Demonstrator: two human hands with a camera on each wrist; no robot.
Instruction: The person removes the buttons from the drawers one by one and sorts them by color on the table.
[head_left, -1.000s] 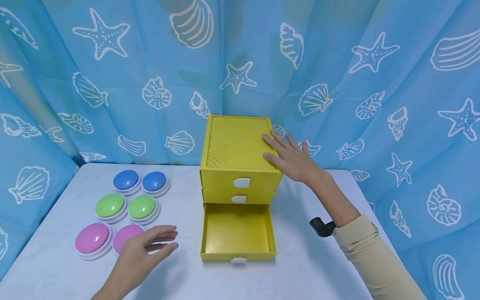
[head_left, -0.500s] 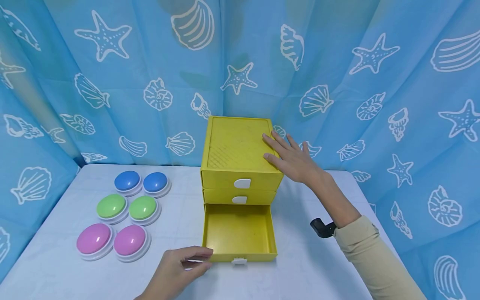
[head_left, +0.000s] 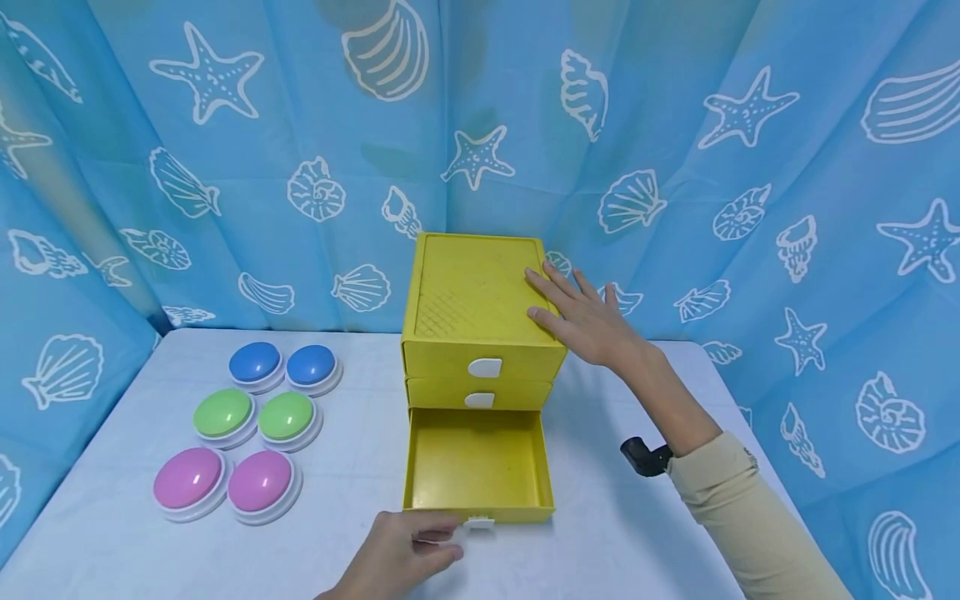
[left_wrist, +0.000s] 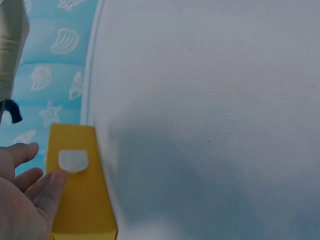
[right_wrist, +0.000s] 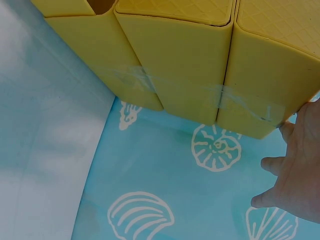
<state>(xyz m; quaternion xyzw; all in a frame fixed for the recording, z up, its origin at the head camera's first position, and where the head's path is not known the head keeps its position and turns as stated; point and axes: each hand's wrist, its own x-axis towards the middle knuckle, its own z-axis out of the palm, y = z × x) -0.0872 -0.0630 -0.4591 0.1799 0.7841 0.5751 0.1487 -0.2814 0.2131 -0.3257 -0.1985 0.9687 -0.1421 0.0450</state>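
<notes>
A yellow three-drawer box (head_left: 480, 283) stands on the white table in the head view. Its bottom drawer (head_left: 528, 514) is pulled out; the two above are pushed in. My left hand (head_left: 408, 546) is at the drawer's front, fingers slightly bent and thumb apart, holding nothing. Its fingertips are beside the white handle (head_left: 480, 523); whether they touch it I cannot tell. The left wrist view has the same handle (left_wrist: 73, 160) close to the fingers. My right hand (head_left: 581, 317) rests spread on the box's top right edge. In the right wrist view, the box's side (right_wrist: 175, 65) shows clear tape.
Left of the box sit pairs of round push lights or buttons on white bases: blue (head_left: 311, 365), green (head_left: 286, 415) and pink (head_left: 259, 481). A blue curtain (head_left: 480, 108) with shell prints hangs behind the table (head_left: 360, 433).
My left hand has moved right, from over the pink buttons past the drawer's left corner to near its handle. The right hand and the box have stayed put.
</notes>
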